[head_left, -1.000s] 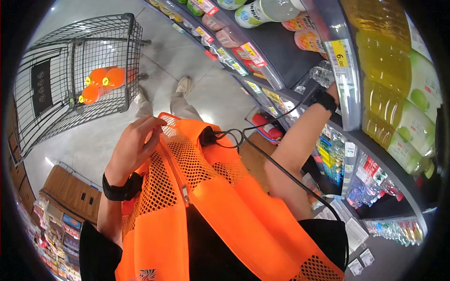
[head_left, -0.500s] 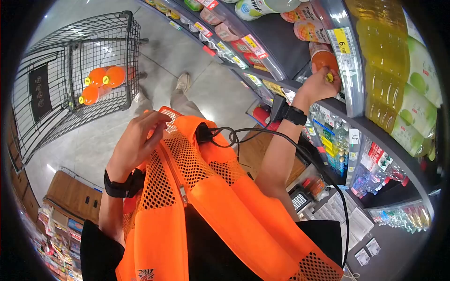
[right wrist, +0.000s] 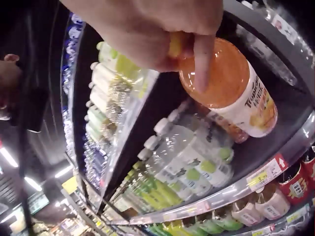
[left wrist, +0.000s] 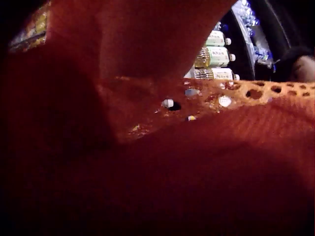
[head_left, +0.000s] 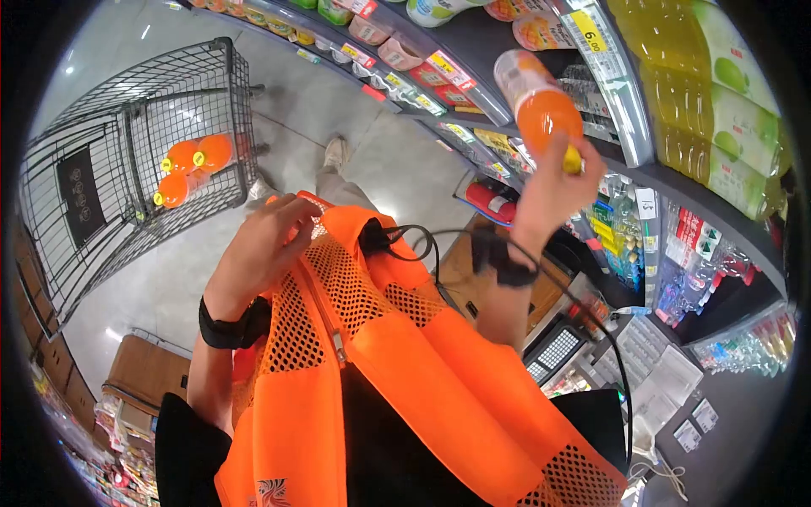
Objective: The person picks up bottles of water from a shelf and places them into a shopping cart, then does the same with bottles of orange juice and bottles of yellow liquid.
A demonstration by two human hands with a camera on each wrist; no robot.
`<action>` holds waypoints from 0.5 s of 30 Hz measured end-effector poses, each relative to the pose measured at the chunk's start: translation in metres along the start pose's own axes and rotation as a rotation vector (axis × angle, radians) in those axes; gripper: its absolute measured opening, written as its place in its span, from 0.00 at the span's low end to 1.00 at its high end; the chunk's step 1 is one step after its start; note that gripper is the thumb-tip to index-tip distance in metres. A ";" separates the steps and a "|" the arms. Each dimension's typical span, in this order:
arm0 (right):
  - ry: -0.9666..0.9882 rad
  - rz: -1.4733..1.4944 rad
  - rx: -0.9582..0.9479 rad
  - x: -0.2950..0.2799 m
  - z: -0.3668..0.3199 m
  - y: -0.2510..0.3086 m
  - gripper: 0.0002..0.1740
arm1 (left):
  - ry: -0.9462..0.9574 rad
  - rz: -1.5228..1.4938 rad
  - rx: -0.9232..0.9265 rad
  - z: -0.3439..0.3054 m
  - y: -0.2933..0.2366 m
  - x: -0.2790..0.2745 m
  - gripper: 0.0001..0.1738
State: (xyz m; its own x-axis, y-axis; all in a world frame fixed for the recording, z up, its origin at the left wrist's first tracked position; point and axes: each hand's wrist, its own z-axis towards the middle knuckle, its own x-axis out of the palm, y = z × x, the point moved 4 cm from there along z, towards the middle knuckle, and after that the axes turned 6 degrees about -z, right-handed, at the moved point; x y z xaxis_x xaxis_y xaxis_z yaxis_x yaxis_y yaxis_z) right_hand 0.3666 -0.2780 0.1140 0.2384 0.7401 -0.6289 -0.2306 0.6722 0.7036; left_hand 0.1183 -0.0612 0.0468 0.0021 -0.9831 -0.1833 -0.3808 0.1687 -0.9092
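My right hand (head_left: 553, 190) grips an orange juice bottle (head_left: 545, 110) by its yellow cap end, just in front of the drinks shelf. The bottle is tilted with its base toward the shelf. In the right wrist view, one finger of the right hand (right wrist: 167, 34) lies along the bottle's (right wrist: 231, 73) shoulder, above its white label. My left hand (head_left: 262, 253) is at the front edge of an orange mesh vest (head_left: 296, 329), its fingers loosely curled. Vest fabric (left wrist: 256, 118) fills much of the dark left wrist view.
At left stands a wire shopping cart (head_left: 97, 220) holding several orange bottles (head_left: 182, 156). Large yellow drink bottles (head_left: 676, 101) fill the right shelf, behind a price strip (head_left: 604, 68). Clear bottles (right wrist: 177, 152) line the shelf beneath the held one. A black cable (head_left: 583, 304) runs along the right arm.
My right hand has reached into the shelf, taken hold of an orange juice bottle by its cap end and drawn it out toward me. The left hand stays by the vest.
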 end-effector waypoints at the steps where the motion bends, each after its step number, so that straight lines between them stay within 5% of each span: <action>1: 0.063 0.048 0.009 -0.014 -0.009 0.008 0.10 | -0.008 0.006 0.025 -0.002 -0.002 -0.003 0.12; 6: 0.609 0.215 0.101 -0.036 -0.036 0.079 0.06 | -0.069 0.155 -0.011 -0.013 -0.021 -0.033 0.31; 9: 0.963 0.237 0.028 -0.008 -0.066 0.117 0.08 | -0.107 0.227 0.149 -0.022 -0.039 -0.057 0.42; 12: 1.158 0.221 -0.490 0.034 -0.100 0.170 0.11 | -0.197 0.140 0.363 -0.035 -0.049 -0.075 0.47; 15: 1.274 0.312 -0.634 0.081 -0.133 0.220 0.10 | -0.270 0.044 0.291 -0.052 -0.017 -0.102 0.53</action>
State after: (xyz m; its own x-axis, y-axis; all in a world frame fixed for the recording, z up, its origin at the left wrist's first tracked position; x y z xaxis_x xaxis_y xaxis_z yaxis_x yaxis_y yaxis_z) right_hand 0.2097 -0.0672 0.1745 -0.8017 0.1464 -0.5795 -0.5649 0.1312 0.8146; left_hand 0.0765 0.0324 0.1008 0.2495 -0.9267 -0.2808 -0.1077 0.2617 -0.9591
